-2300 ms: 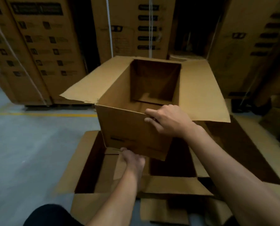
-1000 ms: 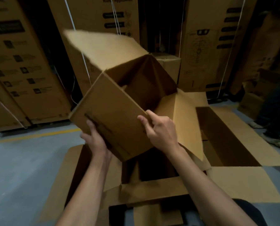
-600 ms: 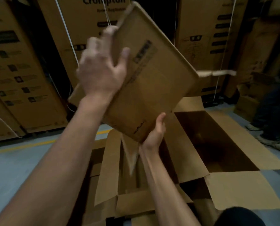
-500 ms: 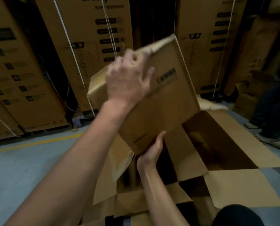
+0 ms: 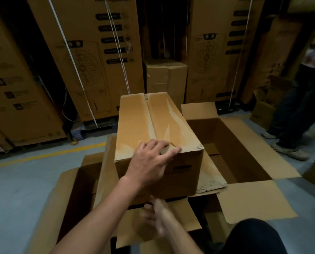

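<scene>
— Which step?
— Setting it down, I'd say. Low centre, my right hand (image 5: 154, 215) is a blur at the foot of the upturned box (image 5: 134, 121); I can't tell what its fingers are doing. Mid-frame, my left hand (image 5: 151, 163) presses the top edge, fingers spread flat.
— Next?
— Steady it, then square the seam.

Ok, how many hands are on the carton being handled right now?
2. The left hand lies spread over the near top edge of the carton; the right hand, blurred, is at its bottom near edge, grip unclear.

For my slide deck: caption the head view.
Left hand rests atop a cardboard box; blurred right hand at its lower edge.
</scene>
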`<state>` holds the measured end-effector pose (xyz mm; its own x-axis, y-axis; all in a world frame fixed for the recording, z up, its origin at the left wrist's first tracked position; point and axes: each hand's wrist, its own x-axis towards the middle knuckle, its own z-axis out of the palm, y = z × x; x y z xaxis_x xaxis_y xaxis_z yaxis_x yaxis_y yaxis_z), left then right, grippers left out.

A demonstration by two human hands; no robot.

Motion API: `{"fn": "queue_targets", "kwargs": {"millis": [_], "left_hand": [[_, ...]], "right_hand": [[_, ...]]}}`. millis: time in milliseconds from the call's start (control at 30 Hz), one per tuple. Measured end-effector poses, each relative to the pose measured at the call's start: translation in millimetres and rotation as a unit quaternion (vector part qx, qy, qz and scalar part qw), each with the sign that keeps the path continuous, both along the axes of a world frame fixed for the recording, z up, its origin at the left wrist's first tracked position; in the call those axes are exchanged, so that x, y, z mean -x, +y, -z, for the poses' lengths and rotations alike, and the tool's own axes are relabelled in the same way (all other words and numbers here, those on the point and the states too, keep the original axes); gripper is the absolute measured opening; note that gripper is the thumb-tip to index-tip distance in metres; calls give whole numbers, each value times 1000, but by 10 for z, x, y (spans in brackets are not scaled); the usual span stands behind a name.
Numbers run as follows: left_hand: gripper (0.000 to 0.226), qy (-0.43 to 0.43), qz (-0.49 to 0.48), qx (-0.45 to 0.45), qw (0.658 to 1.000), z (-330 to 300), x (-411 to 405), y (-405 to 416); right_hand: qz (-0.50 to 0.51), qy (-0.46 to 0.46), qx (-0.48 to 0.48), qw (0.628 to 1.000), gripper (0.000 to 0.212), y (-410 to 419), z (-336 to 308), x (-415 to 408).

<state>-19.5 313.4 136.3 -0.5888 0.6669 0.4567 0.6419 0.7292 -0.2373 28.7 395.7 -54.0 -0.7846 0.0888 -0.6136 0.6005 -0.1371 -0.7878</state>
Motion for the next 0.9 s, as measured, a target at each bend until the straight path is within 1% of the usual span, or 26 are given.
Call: {"fn": "queue_targets", "kwargs": {"millis": [33,67,100,133,167,233,267,300,333,367,400,467,500,533,567,600,667,733,800,833,900], "left_hand": [[47,-5,9,1,1000,30,-15,-75],[45,-12,23,-11,1000,38,-16,-131],[43,-30,34,-36,998,18,-23,-166],[41,-55,39,-76,995,-17,-39,-173],[39,-91,31,-128,987,-64,-44,-167],[35,-154,2,-240,959,-178,-9,-151],[35,-165,-24,-266,949,-244,33,-156],[39,-175,-61,-265,946,-302,96,-174],[49,-201,-97,-244,944,-357,153,-208],[64,-244,-124,-209,939,-415,196,-246],[78,-282,-139,-170,934,-460,232,-286],[96,-332,-147,-89,928,-479,294,-357],[100,-349,-144,-65,924,-472,314,-388],[102,-364,-139,-54,919,-475,332,-407],[102,-377,-136,-52,915,-493,340,-422],[101,-385,-133,-53,912,-528,337,-430],[101,-391,-119,-59,911,-625,321,-448],[96,-386,-105,-70,914,-724,290,-467],[82,-361,-117,-86,921,-826,233,-446],[69,-337,-124,-105,928,-881,181,-414],[37,-269,-118,-187,938,-1014,67,-332]], "right_hand": [[-48,51,-56,996,17,13,-647,-221],[-80,81,-117,987,9,95,-1001,-295],[-92,112,-203,968,10,198,-1229,-278],[-136,151,-286,936,18,316,-1463,-271],[-174,177,-341,907,22,414,-1696,-244],[-193,227,-403,865,17,568,-2063,-133],[-185,276,-438,835,15,623,-2233,-94],[-171,326,-471,802,14,669,-2413,-74],[-157,376,-499,765,12,713,-2529,-27],[-155,407,-516,738,14,753,-2606,24],[-176,420,-530,715,24,789,-2622,100],[-274,387,-559,680,56,867,-2590,268],[-311,371,-561,672,69,913,-2581,345],[-343,355,-552,672,78,951,-2600,404],[-365,351,-537,674,82,994,-2605,455],[-381,356,-531,668,82,1028,-2612,488],[-400,380,-544,632,78,1063,-2617,518],[-409,399,-563,597,82,1077,-2603,525],[-402,409,-581,577,91,1076,-2551,533],[-393,418,-588,570,92,1069,-2528,530],[-374,440,-597,557,90,1061,-2508,515]]}}
